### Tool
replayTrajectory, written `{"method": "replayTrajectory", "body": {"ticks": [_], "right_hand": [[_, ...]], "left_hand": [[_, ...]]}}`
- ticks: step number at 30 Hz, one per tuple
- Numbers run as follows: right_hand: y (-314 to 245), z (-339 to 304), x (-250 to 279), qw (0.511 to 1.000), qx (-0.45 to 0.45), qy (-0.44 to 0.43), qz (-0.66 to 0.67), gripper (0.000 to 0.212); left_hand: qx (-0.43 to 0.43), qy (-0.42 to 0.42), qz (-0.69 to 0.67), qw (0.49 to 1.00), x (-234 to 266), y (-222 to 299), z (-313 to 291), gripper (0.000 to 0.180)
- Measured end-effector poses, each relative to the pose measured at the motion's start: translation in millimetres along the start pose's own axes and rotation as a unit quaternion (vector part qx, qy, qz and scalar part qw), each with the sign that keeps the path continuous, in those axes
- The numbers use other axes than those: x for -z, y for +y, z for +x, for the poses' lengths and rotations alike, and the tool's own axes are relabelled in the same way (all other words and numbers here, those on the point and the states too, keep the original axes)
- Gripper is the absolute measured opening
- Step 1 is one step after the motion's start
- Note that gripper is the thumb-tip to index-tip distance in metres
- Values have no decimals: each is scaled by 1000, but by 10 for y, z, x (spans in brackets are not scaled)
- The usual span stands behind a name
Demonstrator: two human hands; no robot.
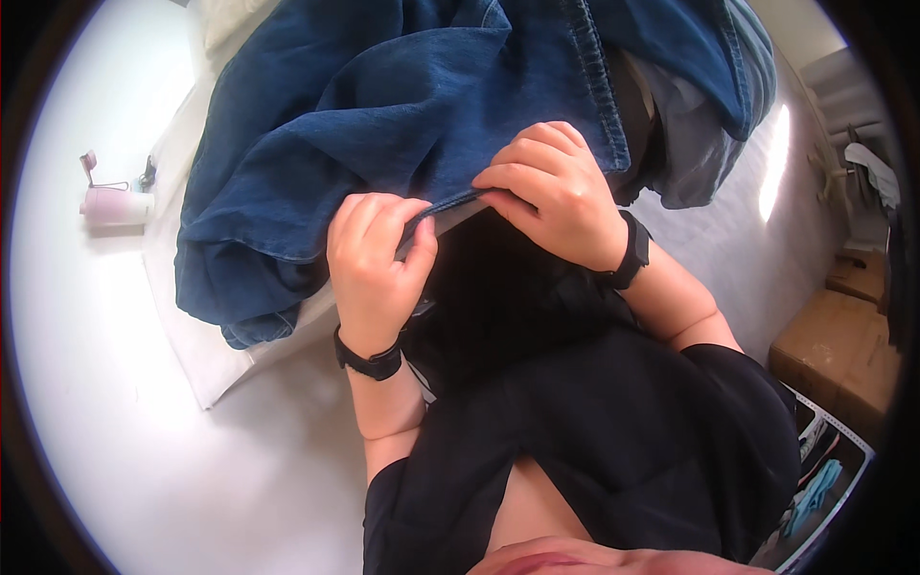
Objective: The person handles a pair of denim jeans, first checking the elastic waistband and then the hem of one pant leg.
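A large dark-blue denim garment (383, 144) lies in loose folds in front of me, its near edge drawn toward my body. My left hand (374, 264) pinches that edge between thumb and fingers. Farther right along the same edge, my right hand (556, 196) grips it, also with thumb against fingers. The short stretch of edge between the hands is taut and slightly slanted, higher on the right. A stitched, faded seam (604, 86) runs down the cloth beyond my right hand. Its exact garment type cannot be told from the bunched folds.
Under the denim is a pale covered surface (225, 369) with a corner at the left. A pink and white bottle (120, 206) lies at the far left. Cardboard boxes (834, 345) stand at the right, above an open rack (815, 479) holding folded cloth.
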State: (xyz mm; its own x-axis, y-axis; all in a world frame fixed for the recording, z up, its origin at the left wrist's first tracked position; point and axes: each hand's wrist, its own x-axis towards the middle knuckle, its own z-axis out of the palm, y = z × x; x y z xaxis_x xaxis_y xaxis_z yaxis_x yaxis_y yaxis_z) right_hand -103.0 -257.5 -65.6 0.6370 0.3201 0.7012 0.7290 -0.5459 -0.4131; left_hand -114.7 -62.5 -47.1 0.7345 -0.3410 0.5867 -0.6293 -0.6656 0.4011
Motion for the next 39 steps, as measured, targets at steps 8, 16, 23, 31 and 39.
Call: {"method": "replayTrajectory", "body": {"ticks": [8, 16, 23, 31, 39], "right_hand": [[10, -7, 14, 1000, 9, 6, -11, 18], [16, -14, 5, 1000, 12, 1, -4, 19], [8, -9, 32, 1000, 7, 1, -2, 16], [31, -29, 49, 1000, 20, 4, -22, 15], [58, -31, 38, 999, 20, 4, -29, 13]], "left_hand": [[-19, -2, 2, 1000, -15, 63, 32, 21], [-50, 8, 14, 999, -97, 54, 33, 16], [-27, 11, 21, 999, -90, 32, 22, 11], [12, 12, 19, 1000, -4, -7, -5, 11], [-5, 26, 11, 1000, 29, 30, 53, 22]]}}
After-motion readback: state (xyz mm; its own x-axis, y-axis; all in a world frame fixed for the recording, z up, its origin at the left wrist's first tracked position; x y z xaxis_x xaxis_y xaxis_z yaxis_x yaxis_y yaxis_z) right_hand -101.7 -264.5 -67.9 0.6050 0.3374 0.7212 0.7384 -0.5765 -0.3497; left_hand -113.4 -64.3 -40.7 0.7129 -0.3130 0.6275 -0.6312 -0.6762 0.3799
